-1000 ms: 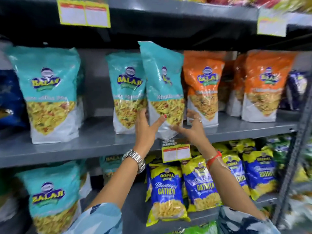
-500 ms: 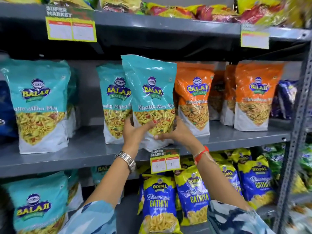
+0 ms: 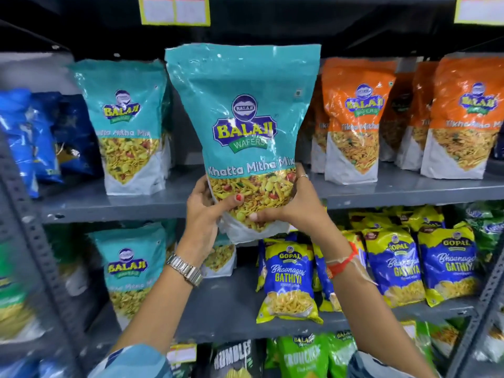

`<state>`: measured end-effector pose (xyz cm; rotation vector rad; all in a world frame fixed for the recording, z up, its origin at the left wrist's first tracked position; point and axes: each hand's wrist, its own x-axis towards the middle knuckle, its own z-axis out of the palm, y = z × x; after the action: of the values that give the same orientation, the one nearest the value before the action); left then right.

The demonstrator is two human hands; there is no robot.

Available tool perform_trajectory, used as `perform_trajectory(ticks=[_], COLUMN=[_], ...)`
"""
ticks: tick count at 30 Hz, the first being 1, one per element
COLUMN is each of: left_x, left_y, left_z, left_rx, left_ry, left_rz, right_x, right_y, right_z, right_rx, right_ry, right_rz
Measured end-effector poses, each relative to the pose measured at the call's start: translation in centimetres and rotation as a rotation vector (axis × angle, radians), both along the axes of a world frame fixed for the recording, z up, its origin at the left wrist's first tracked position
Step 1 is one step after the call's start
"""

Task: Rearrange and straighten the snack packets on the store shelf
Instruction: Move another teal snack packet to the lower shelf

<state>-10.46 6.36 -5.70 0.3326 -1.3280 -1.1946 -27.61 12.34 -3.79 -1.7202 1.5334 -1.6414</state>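
A teal Khatta Mitha Mix packet (image 3: 245, 126) is held upright in front of the grey middle shelf (image 3: 114, 205), off its surface. My left hand (image 3: 204, 211) grips its lower left edge, thumb across the front. My right hand (image 3: 297, 205) grips its lower right edge, thumb under the clear window. Another teal packet (image 3: 125, 126) stands on the shelf to the left. Orange Tikha Mitha packets (image 3: 354, 126) stand to the right.
Dark blue packets (image 3: 35, 137) lean at the far left of the middle shelf. Below, teal packets (image 3: 128, 268) and blue-yellow Gathiya packets (image 3: 289, 279) fill the lower shelf (image 3: 231, 317). Green packets (image 3: 308, 356) lie lower still. Metal uprights (image 3: 30, 241) frame both sides.
Both hands have closed on the teal packet, turned it to face me and lifted it off the shelf toward the camera. The view has come closer.
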Motion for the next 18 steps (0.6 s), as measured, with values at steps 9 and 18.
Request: perform_trajectory(ticks=[9,18], left_x=[6.1,8.5], left_y=[-0.6,-4.9], left_z=[-9.7,-17.6], left_rx=[0.117,0.301], left_ry=[-0.252,-0.533], left_rz=[0.056,0.159], right_x=[5.2,8.1], right_y=[-1.3,-6.9], right_z=[-11.6,-23.1], right_rx=[0.139,0.343], right_ry=[-0.132,-0.21], right_rz=[0.016,0.053])
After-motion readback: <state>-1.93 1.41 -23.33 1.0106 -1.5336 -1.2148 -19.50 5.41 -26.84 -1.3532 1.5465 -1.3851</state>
